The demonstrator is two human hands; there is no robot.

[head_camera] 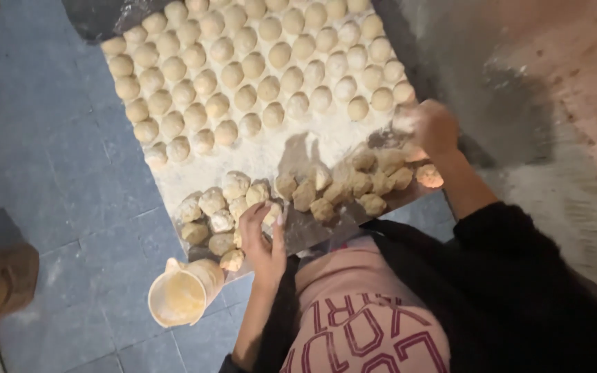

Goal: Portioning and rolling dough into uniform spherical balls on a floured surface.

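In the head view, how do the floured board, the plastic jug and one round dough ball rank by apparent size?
Largest to smallest:
1. floured board
2. plastic jug
3. round dough ball
The jug sits nearer the camera, which enlarges it, yet the order looks clear.

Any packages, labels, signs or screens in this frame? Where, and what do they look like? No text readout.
No packages, signs or screens in view.
Printed lettering on shirt: bottom centre, on the person's pink top, large dark red outlined block letters, partly covered by a black garment.
Pitcher: on the blue tiled floor, below the floured board, cream plastic, no label visible.
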